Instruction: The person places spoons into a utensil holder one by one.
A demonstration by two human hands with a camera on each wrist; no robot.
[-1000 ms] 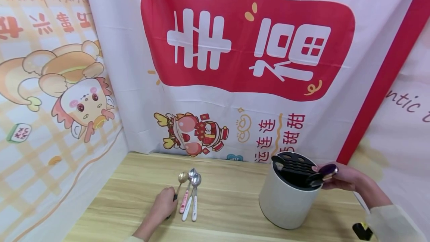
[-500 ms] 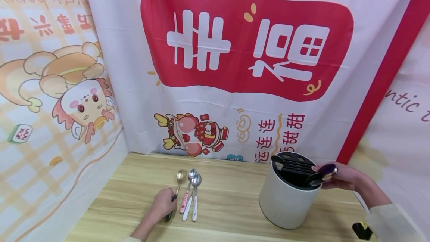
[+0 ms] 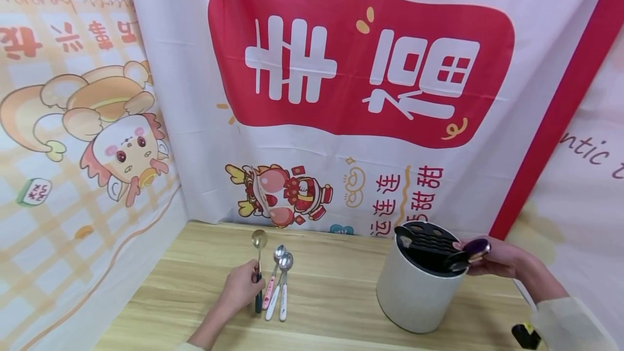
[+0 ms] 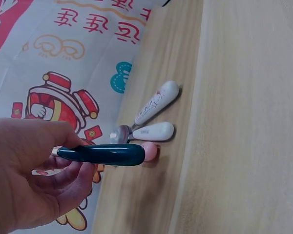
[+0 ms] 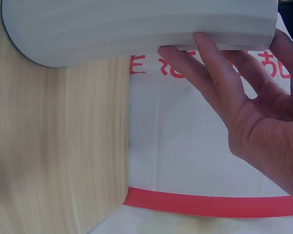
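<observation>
Clock positions refer to the head view. Spoon [image 4: 107,154]: brass-toned bowl, thin stem, glossy dark green handle. The left hand [image 3: 240,286] pinches it near the stem end of the handle; bowl points to 12 o'clock, handle end to 6 o'clock. Whether it touches the neighbouring spoon cannot be determined. At 3 o'clock, just beside it, a pink-handled spoon [image 3: 269,292] and two white-handled spoons [image 3: 284,302] lie clustered, handle ends toward 6 o'clock; two silver bowls are distinguishable near 12 o'clock. Container [image 3: 414,297]: off-white, cylindrical, upright, fitted with a black slotted insert, well apart at 3 o'clock. The right hand [image 3: 494,258] touches its 3 o'clock side, fingertips against the wall.
</observation>
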